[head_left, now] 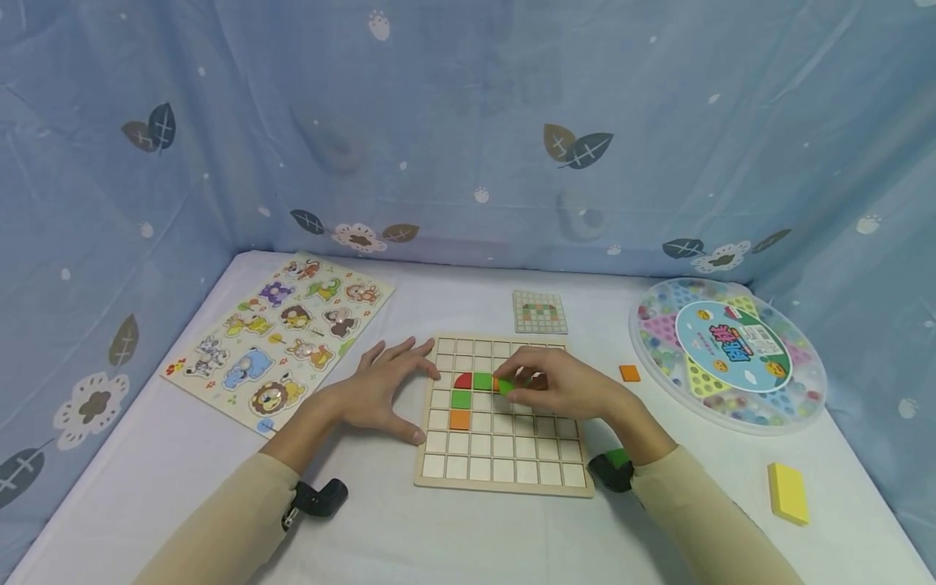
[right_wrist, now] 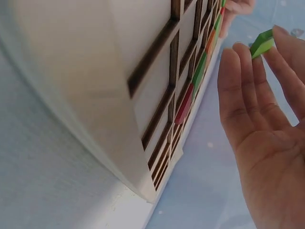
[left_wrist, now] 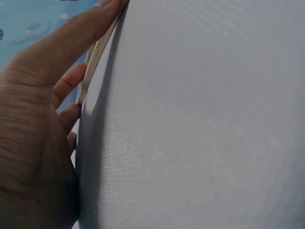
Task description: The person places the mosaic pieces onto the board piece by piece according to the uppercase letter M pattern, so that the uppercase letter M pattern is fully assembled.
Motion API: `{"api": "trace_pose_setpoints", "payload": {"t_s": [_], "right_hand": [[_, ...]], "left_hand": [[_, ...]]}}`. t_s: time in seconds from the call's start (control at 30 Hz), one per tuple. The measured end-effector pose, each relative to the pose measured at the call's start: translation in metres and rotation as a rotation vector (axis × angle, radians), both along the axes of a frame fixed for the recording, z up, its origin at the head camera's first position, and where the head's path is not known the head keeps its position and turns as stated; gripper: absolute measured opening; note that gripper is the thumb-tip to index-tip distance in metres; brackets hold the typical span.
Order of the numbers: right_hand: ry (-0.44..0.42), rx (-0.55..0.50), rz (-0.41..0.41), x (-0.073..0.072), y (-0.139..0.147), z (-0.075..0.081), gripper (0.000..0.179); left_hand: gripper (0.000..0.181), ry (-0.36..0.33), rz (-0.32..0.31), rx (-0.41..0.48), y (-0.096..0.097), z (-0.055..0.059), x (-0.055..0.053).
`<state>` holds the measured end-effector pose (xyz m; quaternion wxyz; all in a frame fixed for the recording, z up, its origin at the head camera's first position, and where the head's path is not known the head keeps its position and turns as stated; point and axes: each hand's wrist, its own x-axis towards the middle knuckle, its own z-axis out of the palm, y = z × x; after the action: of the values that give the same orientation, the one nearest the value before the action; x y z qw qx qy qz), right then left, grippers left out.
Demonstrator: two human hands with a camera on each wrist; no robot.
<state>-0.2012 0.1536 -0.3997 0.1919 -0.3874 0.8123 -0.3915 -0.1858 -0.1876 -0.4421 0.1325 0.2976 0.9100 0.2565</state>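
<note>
My right hand pinches a small green tile between thumb and fingertip, held above the wooden grid board. Under and beside those fingers lies a row of tiles on the board: a red rounded-corner tile, a green tile and a partly covered orange one. At the row's right end, the right wrist view shows another red tile. Below the left red tile sit a green square and an orange square. My left hand is spread at the board's left edge, thumb and fingertips touching it.
A small pattern card lies behind the board. To the right are an orange tile, a round bead box and a yellow block. A green piece shows beside my right wrist. An animal puzzle lies left.
</note>
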Motion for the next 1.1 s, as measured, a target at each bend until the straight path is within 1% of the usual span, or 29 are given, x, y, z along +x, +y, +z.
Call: {"api": "trace_pose_setpoints", "payload": {"t_s": [0.23,0.33,0.53,0.7,0.93,1.1], "right_hand": [[0.059,0.071,0.017,-0.0004,-0.0031,0.0015,0.029],[0.053,0.089,0.023,-0.0008,-0.0048,0.0016,0.029],[0.042,0.122,0.024,-0.0017,-0.0069,-0.0029,0.028],[0.051,0.133,0.023,-0.0009,-0.0067,-0.0043,0.027],[0.051,0.133,0.020,-0.0003,-0.0075,-0.0035,0.027],[0.049,0.136,0.023,0.0002,-0.0083,-0.0035,0.029]], "left_hand": [[0.088,0.000,0.008,-0.011,0.0002,0.0001,-0.0001],[0.087,0.001,0.008,-0.009,-0.0004,-0.0004,-0.0002],[0.088,0.003,0.005,-0.019,-0.0015,-0.0022,-0.0009],[0.087,0.010,-0.005,-0.015,-0.0015,-0.0021,-0.0018],[0.086,0.008,-0.007,-0.005,-0.0005,0.0006,-0.0006],[0.087,0.013,-0.005,-0.009,-0.0018,-0.0012,-0.0010]]}}
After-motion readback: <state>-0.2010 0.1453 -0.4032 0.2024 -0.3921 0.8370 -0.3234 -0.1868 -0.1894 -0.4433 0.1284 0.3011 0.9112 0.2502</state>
